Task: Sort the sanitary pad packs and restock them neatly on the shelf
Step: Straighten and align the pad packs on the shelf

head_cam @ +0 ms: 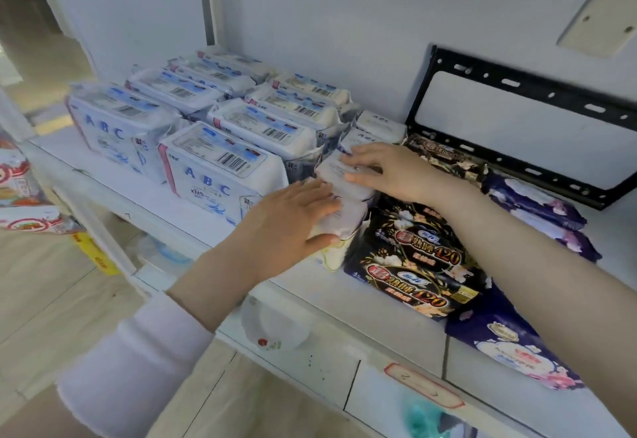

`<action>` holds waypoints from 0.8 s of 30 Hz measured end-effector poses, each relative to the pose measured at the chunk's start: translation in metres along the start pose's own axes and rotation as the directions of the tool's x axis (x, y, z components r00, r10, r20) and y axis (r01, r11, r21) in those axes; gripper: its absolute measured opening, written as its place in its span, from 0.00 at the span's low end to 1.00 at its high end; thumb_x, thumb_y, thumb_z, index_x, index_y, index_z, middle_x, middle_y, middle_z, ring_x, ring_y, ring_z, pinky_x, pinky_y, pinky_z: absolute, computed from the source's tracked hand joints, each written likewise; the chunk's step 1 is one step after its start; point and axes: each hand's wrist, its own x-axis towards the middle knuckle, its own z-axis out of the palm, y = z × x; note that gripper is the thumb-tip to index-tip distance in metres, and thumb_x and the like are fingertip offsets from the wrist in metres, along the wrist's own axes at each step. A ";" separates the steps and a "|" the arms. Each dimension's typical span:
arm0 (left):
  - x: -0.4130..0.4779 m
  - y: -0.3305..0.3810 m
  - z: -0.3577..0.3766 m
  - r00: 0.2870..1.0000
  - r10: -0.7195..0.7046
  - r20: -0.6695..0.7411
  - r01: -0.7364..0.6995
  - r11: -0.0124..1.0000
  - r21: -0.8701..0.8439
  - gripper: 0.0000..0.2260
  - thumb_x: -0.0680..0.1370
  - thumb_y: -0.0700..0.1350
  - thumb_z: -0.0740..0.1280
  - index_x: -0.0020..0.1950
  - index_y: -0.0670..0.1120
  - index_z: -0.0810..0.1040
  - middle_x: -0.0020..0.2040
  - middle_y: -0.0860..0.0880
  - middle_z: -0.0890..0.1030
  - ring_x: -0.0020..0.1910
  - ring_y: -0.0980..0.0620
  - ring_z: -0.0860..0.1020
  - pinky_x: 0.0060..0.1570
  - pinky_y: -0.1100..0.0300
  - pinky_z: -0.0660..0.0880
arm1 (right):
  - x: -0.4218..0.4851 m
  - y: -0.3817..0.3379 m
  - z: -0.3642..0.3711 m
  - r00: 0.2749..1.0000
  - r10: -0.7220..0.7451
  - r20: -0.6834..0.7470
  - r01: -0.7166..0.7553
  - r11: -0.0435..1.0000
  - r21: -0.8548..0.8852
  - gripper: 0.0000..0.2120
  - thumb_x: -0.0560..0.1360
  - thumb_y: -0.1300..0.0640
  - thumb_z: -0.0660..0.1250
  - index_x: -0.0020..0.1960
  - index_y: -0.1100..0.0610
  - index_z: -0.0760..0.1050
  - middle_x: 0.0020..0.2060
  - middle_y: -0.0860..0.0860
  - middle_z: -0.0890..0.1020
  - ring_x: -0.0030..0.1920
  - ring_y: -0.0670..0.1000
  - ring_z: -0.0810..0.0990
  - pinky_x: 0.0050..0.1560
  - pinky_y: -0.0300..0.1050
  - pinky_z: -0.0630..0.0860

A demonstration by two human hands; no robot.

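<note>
On the white shelf [303, 286], large white ABC pad packs [213, 175] stand in two rows at the left. Right of them runs a line of small white packs [379, 124]. My left hand [293, 220] grips the front small white pack [341, 227], fingers on top and thumb under its near side. My right hand [389, 172] rests with straight fingers on the small pack behind it [334, 170]. Black "420" packs [413, 265] lie flat just right of this line. Purple packs [537, 203] sit further right.
A black metal bracket [517, 110] is fixed to the wall behind the right packs, below a beige wall plate [599, 20]. Another purple pack [517, 351] overhangs the shelf's front edge. Red-and-white packs [20, 196] sit at the far left, and a lower shelf holds pale goods [272, 330].
</note>
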 end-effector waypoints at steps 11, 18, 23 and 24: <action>0.002 -0.013 0.006 0.982 0.124 -0.141 -0.137 0.987 -0.088 0.22 0.59 0.45 0.80 0.51 0.44 0.82 0.51 0.44 0.83 0.47 0.46 0.82 0.41 0.56 0.79 | -0.002 -0.003 0.008 0.998 0.056 -0.018 -0.054 0.994 0.097 0.21 0.71 0.53 0.71 0.64 0.50 0.74 0.67 0.50 0.71 0.68 0.47 0.66 0.67 0.35 0.54; 0.003 -0.014 0.007 0.986 0.131 -0.103 -0.137 0.989 -0.058 0.19 0.63 0.47 0.77 0.52 0.44 0.82 0.52 0.44 0.82 0.49 0.46 0.82 0.42 0.56 0.79 | 0.000 0.003 0.005 0.999 0.036 0.016 -0.038 0.988 0.152 0.22 0.70 0.54 0.72 0.63 0.50 0.74 0.67 0.46 0.71 0.66 0.40 0.65 0.66 0.30 0.53; 0.008 -0.014 0.002 0.988 0.127 -0.085 -0.128 0.992 -0.011 0.20 0.73 0.53 0.56 0.53 0.45 0.82 0.52 0.46 0.82 0.49 0.47 0.81 0.44 0.57 0.78 | 0.005 0.007 -0.001 0.996 0.004 0.087 -0.019 0.984 0.177 0.21 0.71 0.52 0.70 0.63 0.47 0.73 0.65 0.44 0.72 0.66 0.41 0.66 0.69 0.36 0.56; 0.011 -0.013 0.001 0.988 0.123 -0.089 -0.126 0.992 -0.024 0.20 0.73 0.53 0.55 0.53 0.45 0.82 0.52 0.45 0.82 0.49 0.46 0.81 0.45 0.56 0.78 | 0.005 0.009 -0.004 0.998 0.010 0.069 -0.025 0.976 0.216 0.21 0.71 0.52 0.69 0.63 0.47 0.72 0.64 0.43 0.73 0.65 0.40 0.68 0.69 0.35 0.58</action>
